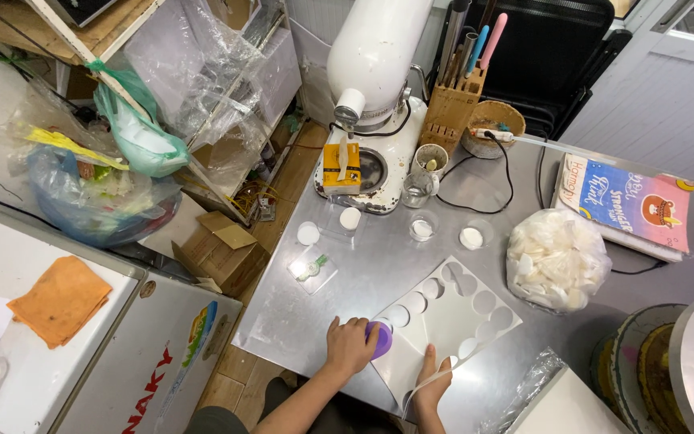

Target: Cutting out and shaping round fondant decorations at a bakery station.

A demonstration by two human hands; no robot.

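Observation:
A white sheet [443, 325] with several round holes cut out of it lies on the steel table [379, 265] near the front edge. My left hand [350, 344] presses a purple round cutter [380, 339] onto the sheet's left corner. My right hand [432, 382] grips the sheet's near edge and lifts it a little. Cut white discs [308, 234] lie apart on the table further back, one [350, 219] near the mixer's base.
A white stand mixer [375, 96] stands at the back with a knife block [453, 108] beside it. A plastic bag of white discs [556, 259] and a colourful book [632, 205] sit right. Small clear cups [471, 236] are mid-table. A cardboard box [218, 249] lies on the floor left.

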